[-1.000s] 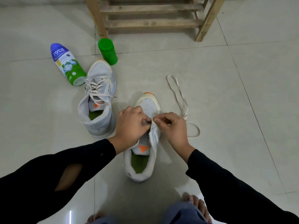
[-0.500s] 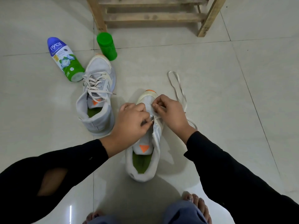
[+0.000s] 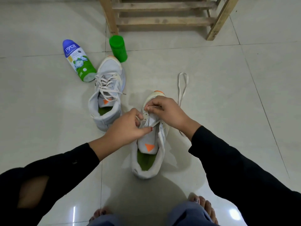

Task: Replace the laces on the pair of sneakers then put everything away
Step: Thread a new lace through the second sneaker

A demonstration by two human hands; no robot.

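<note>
Sneaker under work [image 3: 149, 144] stands on tiled floor [image 3: 219, 98], heel toward the person, opening up; probably so the eyelets face the hands. Wooden rack [image 3: 162, 22] beyond: likely put-away spot. Second sneaker [image 3: 107, 93], fully laced, set aside to the left. Powder bottle [image 3: 78, 60] lies on its side and green container [image 3: 118, 48] stands upright, both past the second sneaker, apart from the working area. Left hand [image 3: 128, 128] curled, pinching the lace at an eyelet flap, steadying it. Right hand [image 3: 169, 113] curled, pinching the lace [image 3: 183, 85] near the toe; slack loop trails right. Only lowest rows threaded.
</note>
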